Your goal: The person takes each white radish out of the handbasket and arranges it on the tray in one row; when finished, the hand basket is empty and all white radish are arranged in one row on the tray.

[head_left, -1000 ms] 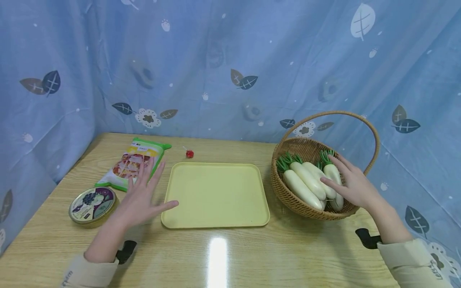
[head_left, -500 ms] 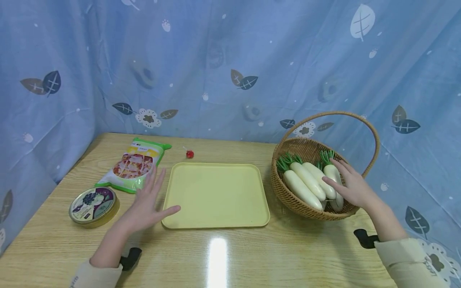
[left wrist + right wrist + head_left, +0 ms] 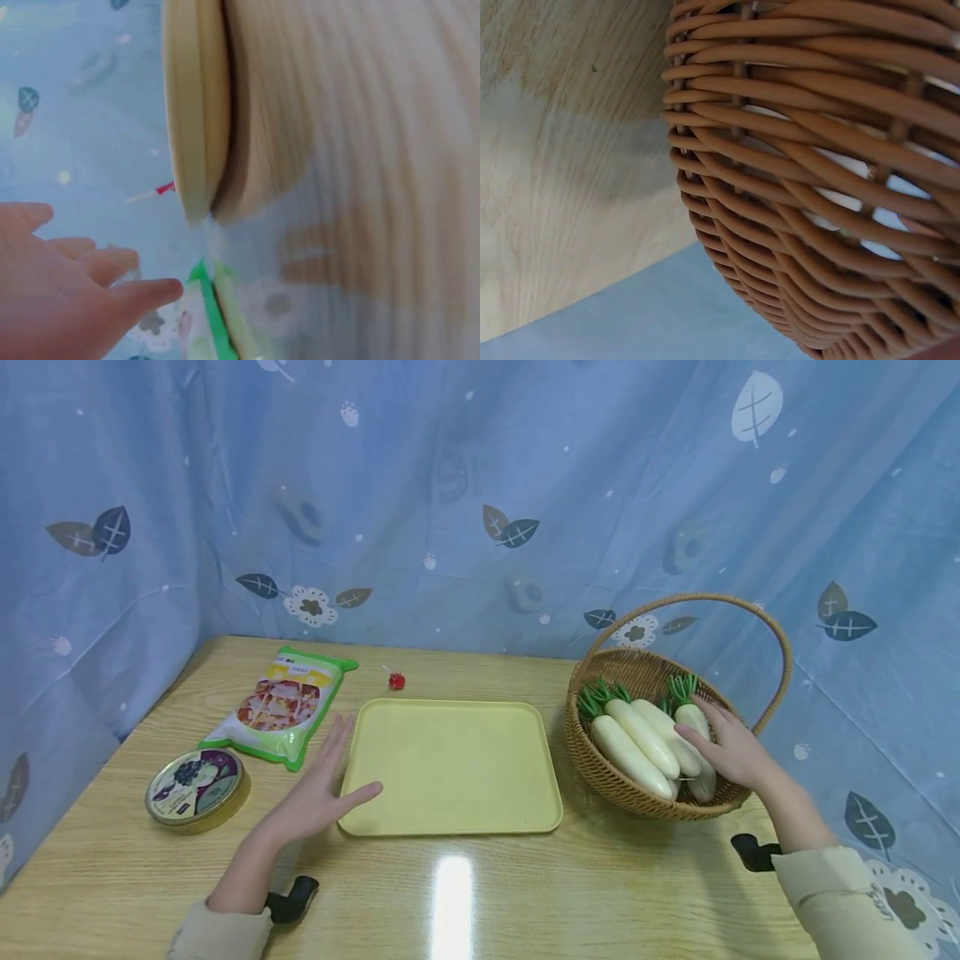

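Note:
Several white radishes [image 3: 633,753] with green tops lie in a wicker basket [image 3: 592,775] with a tall handle. My right hand [image 3: 735,750] is over the basket's right side, thumb and fingers spread above the rightmost radish [image 3: 692,720]; whether they touch it I cannot tell. In the right wrist view the woven basket wall [image 3: 817,150] hides most of that hand. My left hand [image 3: 315,797] hovers with spread fingers by the left edge of a yellow tray [image 3: 450,768], holding nothing. The left wrist view shows its fingers near the tray's rim [image 3: 199,112].
A green and white food bag [image 3: 281,703] lies at the back left, with a round tin [image 3: 195,787] in front of it. A small red object [image 3: 397,681] sits behind the tray. Blue patterned curtain [image 3: 420,527] surrounds the wooden table [image 3: 360,902].
My left hand has moved right and toward me, away from the food bag to the tray's left edge. My right hand has shifted slightly in over the rightmost radish.

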Available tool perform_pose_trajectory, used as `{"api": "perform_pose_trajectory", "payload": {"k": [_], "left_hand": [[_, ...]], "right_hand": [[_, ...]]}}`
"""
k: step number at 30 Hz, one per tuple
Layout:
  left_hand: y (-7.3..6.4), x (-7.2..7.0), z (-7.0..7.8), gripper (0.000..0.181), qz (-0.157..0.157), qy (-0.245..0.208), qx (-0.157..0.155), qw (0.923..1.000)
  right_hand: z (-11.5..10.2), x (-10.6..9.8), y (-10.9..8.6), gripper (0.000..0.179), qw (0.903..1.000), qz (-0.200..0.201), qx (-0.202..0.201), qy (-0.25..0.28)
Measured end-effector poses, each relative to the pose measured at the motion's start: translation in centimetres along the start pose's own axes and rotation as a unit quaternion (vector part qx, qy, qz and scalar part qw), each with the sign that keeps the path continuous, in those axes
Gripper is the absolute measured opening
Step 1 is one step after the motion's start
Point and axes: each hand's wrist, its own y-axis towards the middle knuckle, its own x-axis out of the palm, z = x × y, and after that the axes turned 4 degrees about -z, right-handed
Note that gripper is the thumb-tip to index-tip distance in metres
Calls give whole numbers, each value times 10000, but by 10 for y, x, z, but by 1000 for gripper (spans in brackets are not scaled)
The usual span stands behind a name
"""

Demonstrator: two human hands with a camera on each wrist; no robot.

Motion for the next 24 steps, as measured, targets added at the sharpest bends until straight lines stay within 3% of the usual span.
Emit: {"api": "perform_pose_trajectory", "payload": {"k": [14,24], "left_hand": [[5,13,-11,112,-312,-797,-458,9953],[7,18,-17,122,-513,-745,-337,9953]], "right_hand": [[14,5,15,71,9986,-332,317,267],[17,9,17,73,9928,-774,601,684]]}}
